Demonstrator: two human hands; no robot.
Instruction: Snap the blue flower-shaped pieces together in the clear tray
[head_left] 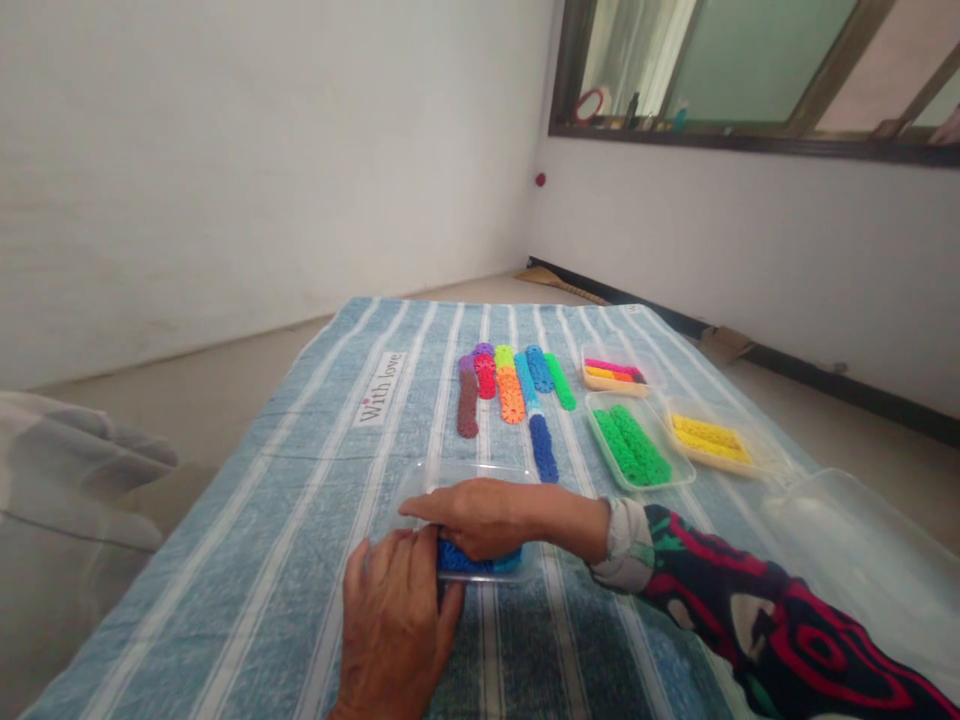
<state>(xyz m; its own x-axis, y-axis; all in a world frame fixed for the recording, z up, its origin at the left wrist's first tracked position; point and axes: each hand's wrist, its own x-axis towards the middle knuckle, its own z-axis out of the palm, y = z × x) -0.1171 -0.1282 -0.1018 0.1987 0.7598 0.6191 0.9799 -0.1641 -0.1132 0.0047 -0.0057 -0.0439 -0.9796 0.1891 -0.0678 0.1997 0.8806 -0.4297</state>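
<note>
A clear plastic box [480, 577] with blue notched discs [466, 560] in rows sits near the front of the cloth. My left hand [401, 600] is closed around the box's left front corner, thumb at the front wall. Over the box lies my right hand [480, 510], its forefinger pointing left and its other fingers curled down against the blue discs; their tips are hidden. Beyond the box lie rows of discs: brown [468, 405], red [486, 378], orange [511, 397], dark blue [543, 448] and green [560, 382], among several more colours.
To the right stand clear boxes with green discs [632, 445], yellow discs [709, 438] and pink and orange discs [611, 372]. A large clear plastic container [862, 540] lies at the right edge. The blue striped cloth [247, 520] covers the table; walls rise behind.
</note>
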